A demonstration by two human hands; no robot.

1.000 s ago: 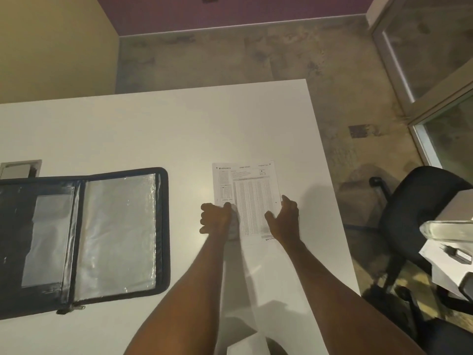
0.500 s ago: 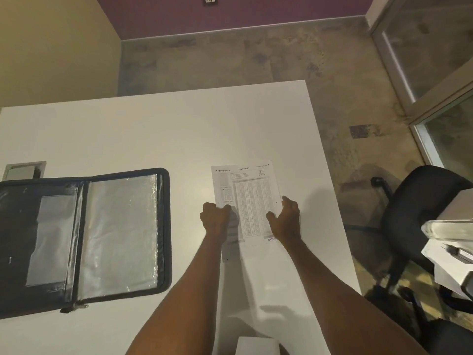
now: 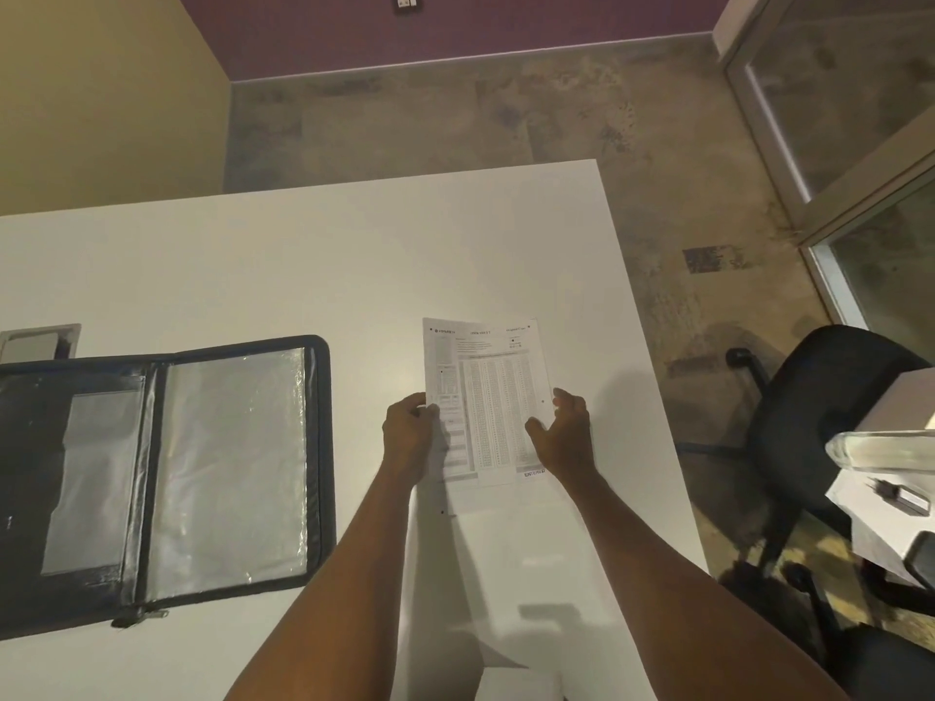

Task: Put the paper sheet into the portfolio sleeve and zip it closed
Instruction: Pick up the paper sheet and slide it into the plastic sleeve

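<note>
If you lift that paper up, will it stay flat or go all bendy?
Probably bendy: the paper is one thin sheet, so its far end would likely droop. It looks light, and a hand at each side edge, left and right, should keep it flatter. On the smooth table it may slide easily.

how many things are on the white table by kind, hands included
Printed white paper sheet: 1
Open black zip portfolio with clear plastic sleeves: 1
Grey metal inset plate in the table top: 1
Bare hands at the sheet, left hand and right hand: 2
Total: 5
</note>
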